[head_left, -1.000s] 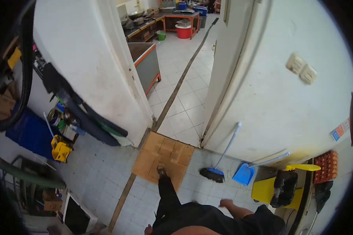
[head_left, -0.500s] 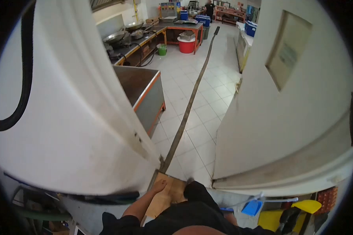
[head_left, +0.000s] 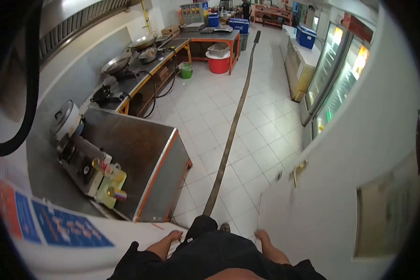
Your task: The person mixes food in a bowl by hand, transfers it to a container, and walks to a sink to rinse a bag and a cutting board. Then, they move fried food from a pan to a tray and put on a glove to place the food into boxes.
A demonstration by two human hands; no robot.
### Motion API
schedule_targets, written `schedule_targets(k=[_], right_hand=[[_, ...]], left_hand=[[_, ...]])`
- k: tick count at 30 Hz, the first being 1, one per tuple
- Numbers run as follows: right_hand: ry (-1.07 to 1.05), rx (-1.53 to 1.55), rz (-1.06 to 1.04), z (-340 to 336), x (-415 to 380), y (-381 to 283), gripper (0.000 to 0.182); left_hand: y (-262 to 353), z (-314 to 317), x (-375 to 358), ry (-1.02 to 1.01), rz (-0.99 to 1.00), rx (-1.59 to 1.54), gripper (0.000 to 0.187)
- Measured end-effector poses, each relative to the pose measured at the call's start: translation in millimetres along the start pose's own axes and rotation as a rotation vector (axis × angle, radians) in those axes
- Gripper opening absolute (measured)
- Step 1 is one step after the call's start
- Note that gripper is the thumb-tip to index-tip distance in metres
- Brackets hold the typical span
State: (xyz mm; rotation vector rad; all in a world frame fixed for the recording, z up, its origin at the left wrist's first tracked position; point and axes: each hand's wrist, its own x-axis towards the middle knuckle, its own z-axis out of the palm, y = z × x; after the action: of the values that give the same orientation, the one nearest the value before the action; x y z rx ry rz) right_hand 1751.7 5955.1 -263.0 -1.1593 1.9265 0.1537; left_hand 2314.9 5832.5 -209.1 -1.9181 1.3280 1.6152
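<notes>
My left hand (head_left: 175, 235) hangs low beside my dark clothing, its fingers curled in with nothing showing in them. It is near the white wall edge at the left of the doorway. My right hand (head_left: 262, 234) is at my other side, close to the lower edge of the white door (head_left: 284, 214); its fingers are too small and blurred to make out. One shoe (head_left: 225, 227) shows on the tiles ahead of my body. A long dark hose-like strip (head_left: 231, 135) runs along the floor from in front of me to the far end.
On the left stands a steel table (head_left: 130, 140) with an orange edge, a burner (head_left: 85, 169) and a yellow tray (head_left: 111, 189). Beyond are woks (head_left: 116, 64), a red tub (head_left: 218, 63) and a green bucket (head_left: 185, 71). Glass-door fridges (head_left: 329, 65) line the right. A person (head_left: 246, 9) stands far back.
My view has moved forward through the doorway, bringing the left table and right fridges into sight. The brown floor board has left view. My right hand now shows beside the door.
</notes>
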Motion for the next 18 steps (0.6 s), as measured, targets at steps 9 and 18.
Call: schedule_targets(k=[9, 18], right_hand=[[0.484, 0.478, -0.500, -370, 255, -344, 0.035], [-0.252, -0.045, 0.035, -356, 332, -283, 0.045]], left_hand=[[177, -177, 88, -0.030, -0.159, -0.426, 0.053], [557, -478, 242, 0.006, 0.532, -0.494, 0.048]])
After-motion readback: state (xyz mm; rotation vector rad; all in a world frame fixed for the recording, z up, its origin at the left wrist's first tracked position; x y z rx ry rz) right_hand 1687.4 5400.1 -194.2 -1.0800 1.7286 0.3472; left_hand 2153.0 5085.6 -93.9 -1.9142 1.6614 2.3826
